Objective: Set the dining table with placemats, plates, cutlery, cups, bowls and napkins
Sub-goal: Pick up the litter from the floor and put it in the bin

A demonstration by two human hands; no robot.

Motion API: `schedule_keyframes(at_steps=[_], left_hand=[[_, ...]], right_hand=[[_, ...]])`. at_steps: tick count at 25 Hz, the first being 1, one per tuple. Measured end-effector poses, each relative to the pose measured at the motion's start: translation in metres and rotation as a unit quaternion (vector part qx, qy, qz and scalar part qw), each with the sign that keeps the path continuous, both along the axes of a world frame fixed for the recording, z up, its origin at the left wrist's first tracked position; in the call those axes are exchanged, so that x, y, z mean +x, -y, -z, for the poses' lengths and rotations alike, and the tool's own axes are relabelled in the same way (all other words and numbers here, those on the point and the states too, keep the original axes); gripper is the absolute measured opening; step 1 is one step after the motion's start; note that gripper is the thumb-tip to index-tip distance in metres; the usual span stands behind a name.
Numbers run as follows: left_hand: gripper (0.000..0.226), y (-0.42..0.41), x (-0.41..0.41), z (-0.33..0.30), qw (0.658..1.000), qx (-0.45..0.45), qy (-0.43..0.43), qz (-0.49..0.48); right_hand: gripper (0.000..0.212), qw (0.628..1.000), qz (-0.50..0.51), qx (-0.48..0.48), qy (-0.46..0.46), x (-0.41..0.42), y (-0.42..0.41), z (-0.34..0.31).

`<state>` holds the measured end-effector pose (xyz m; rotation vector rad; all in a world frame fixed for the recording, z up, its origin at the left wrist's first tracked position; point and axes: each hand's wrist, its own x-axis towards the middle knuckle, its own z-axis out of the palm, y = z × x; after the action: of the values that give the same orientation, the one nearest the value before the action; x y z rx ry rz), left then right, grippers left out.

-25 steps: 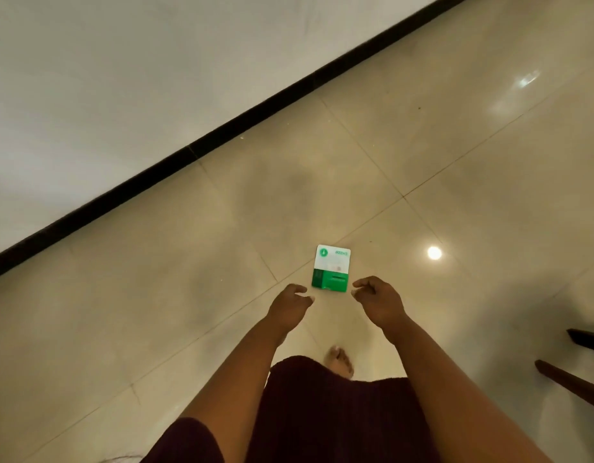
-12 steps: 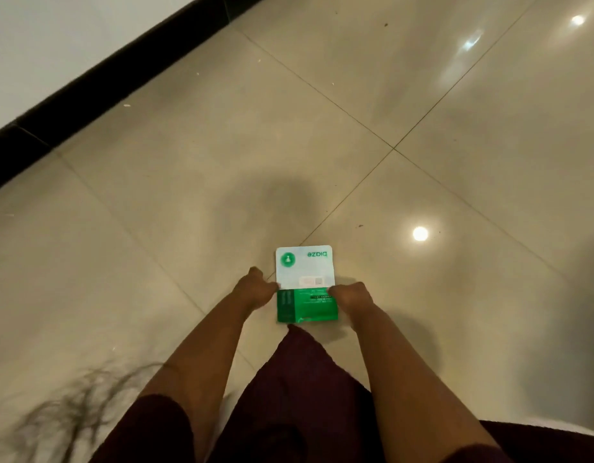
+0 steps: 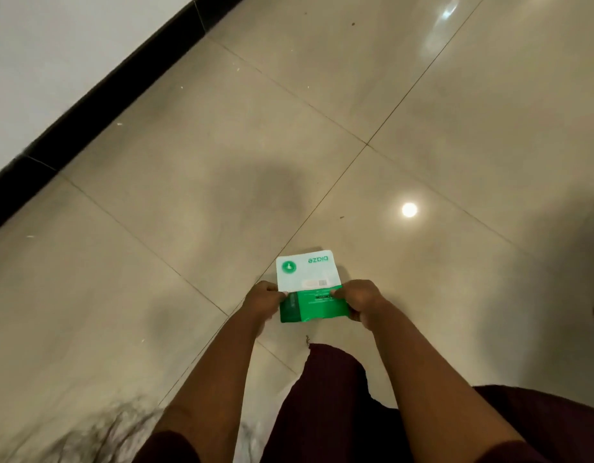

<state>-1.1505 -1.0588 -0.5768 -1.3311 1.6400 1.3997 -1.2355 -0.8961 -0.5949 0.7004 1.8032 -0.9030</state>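
Note:
A flat white-and-green packet (image 3: 309, 279) with green print lies low over the tiled floor (image 3: 188, 195), its green end nearest me. My left hand (image 3: 264, 299) grips its left edge and my right hand (image 3: 361, 300) grips its right edge, fingers curled round the sides. Whether the packet still touches the floor I cannot tell. No table, plates or cutlery are in view.
A white wall (image 3: 55, 45) with a black skirting strip (image 3: 105, 91) runs diagonally at the upper left. Dark maroon clothing (image 3: 332, 412) fills the bottom centre. Loose hair hangs at the bottom left. A bright lamp reflection (image 3: 409, 209) shines on the tiles.
I have bent down towards the floor. Both hands went from hovering apart near the packet to gripping its two sides.

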Motion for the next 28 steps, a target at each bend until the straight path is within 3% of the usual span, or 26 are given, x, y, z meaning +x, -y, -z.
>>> schedule_keyframes(at_steps=[6, 11, 14, 21, 23, 26, 28], left_hand=[[0.023, -0.04, -0.024, -0.215, 0.992, -0.065, -0.097, 0.054], [0.018, -0.102, -0.03, -0.399, 0.985, -0.06, -0.131, 0.099], [0.021, -0.131, -0.014, -0.469, 0.975, -0.061, -0.138, 0.16], [0.006, -0.181, 0.046, -0.542, 0.947, -0.04, -0.155, 0.278], [0.014, -0.208, 0.065, -0.548, 0.93, -0.035, -0.145, 0.336], [0.025, -0.266, 0.092, -0.544, 0.885, -0.042, -0.142, 0.441], [0.014, -0.313, 0.111, -0.542, 0.841, -0.054, -0.141, 0.52]], right_hand=[[0.025, 0.996, 0.048, 0.007, -0.07, -0.001, -0.055, -0.224], [0.017, 0.99, 0.125, 0.033, -0.057, 0.03, -0.121, -0.407], [0.016, 0.985, 0.144, 0.051, -0.075, 0.06, -0.149, -0.476], [0.014, 0.961, 0.232, 0.074, -0.128, 0.169, -0.197, -0.558], [0.008, 0.948, 0.29, 0.063, -0.115, 0.207, -0.223, -0.563], [0.009, 0.921, 0.372, 0.057, -0.104, 0.268, -0.267, -0.557], [0.012, 0.9, 0.418, 0.061, -0.106, 0.307, -0.299, -0.56]])
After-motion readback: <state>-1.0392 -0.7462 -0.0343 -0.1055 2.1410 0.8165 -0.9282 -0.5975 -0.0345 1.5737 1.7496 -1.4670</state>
